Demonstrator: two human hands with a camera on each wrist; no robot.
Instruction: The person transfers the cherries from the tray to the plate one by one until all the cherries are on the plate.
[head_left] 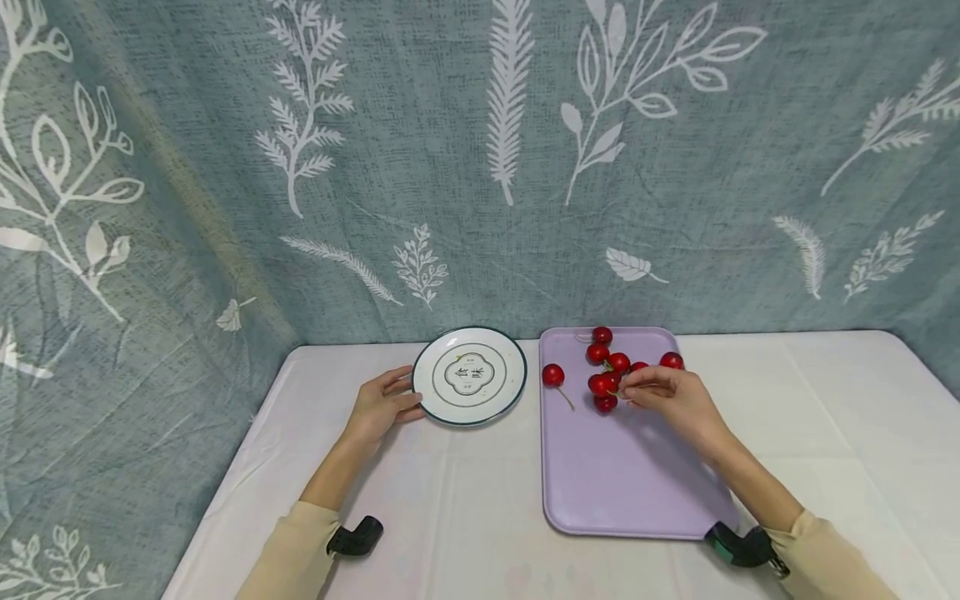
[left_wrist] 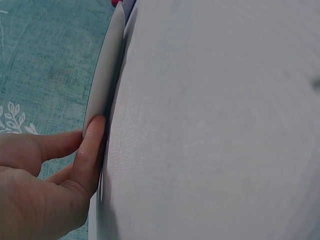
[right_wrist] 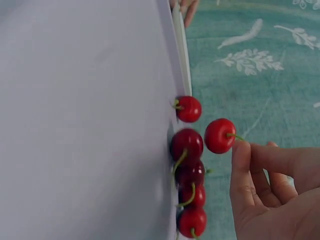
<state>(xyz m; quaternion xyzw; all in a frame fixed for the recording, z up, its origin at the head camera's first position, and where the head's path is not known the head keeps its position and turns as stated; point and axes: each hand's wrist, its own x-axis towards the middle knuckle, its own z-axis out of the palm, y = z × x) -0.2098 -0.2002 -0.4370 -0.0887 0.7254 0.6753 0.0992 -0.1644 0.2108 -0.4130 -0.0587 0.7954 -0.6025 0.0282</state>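
Your right hand (head_left: 675, 398) is over the far half of the lilac tray (head_left: 622, 492), and its grip is pinched on the green stem of one cherry (right_wrist: 219, 135); the right wrist view shows that fruit raised clear of the tray, thumb and forefinger closed on the stalk. Just beside it sits the cluster of cherries (head_left: 606, 372), several touching one another, and one lone cherry (head_left: 552, 375) lies apart near the tray's left edge. Your left hand (head_left: 381, 406) rests on the worktop (head_left: 450, 508) with straight fingers (left_wrist: 90, 150) pressed against the rim of the white plate (head_left: 469, 375), grip released, nothing held. Plate and tray sit side by side, close but apart.
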